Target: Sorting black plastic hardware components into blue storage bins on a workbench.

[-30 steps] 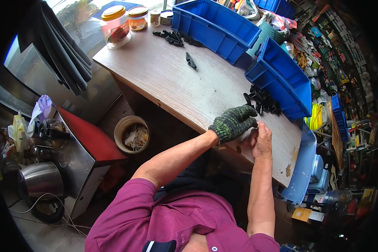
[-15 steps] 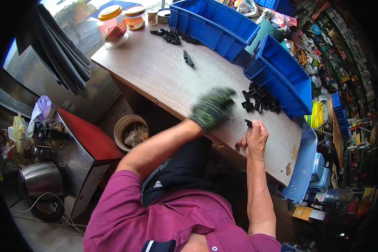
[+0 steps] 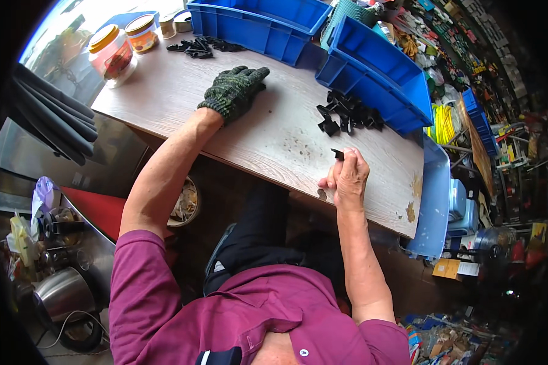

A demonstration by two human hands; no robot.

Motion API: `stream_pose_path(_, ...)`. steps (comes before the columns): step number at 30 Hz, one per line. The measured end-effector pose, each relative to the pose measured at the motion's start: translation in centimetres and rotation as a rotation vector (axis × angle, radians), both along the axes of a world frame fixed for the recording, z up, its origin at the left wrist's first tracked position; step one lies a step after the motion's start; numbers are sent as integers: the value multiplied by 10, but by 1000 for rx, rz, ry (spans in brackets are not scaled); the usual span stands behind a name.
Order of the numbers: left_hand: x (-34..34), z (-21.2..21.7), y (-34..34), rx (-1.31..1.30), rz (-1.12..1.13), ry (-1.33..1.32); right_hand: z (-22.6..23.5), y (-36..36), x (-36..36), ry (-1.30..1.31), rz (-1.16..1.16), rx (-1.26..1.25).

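Observation:
My left hand (image 3: 234, 92), in a dark green knitted glove, is over the table (image 3: 280, 131) with its fingers bent together and pointing right. Whatever lies beneath or inside it is hidden. Near the table's front edge, my bare right hand (image 3: 351, 175) pinches a small black plastic piece (image 3: 337, 154) between thumb and forefinger. Beyond that hand lies a heap of black plastic pieces (image 3: 350, 112). Longer black plastic parts (image 3: 198, 47) are piled at the far left of the table.
Two blue bins (image 3: 259, 27), (image 3: 377, 76) line the table's far side. Jars (image 3: 111, 55) stand at its far left corner. A light blue tub (image 3: 433, 198) adjoins the right end. Below the front edge is a waste bucket (image 3: 195, 205), with a kettle (image 3: 64, 295) at lower left.
My left hand has swung left and farther over the table, where a lone black part lay; that part no longer shows. My right hand keeps its pinch. The whole view has shifted.

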State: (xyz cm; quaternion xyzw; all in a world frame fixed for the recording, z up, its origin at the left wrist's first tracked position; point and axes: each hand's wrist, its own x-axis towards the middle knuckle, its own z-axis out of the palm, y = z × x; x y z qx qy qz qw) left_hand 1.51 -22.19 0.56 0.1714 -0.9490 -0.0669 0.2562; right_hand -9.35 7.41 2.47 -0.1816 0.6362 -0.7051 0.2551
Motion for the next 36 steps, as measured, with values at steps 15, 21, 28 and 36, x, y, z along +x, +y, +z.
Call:
stream_pose_path(15, 10, 8, 108, 533, -129, 275, 2, -1, 2, -49, -111, -95)
stream_pose_path(21, -4, 2, 162, 837, -369, 304, 0, 0, 2, -65, -185, -133)
stream_pose_path(28, -9, 7, 170, 1285, -377, 259, 0, -1, 5, -36, -197, -113)
stream_pose_path(36, -18, 3, 183, 1316, -360, 273, 0, -2, 5, 90, -220, -105)
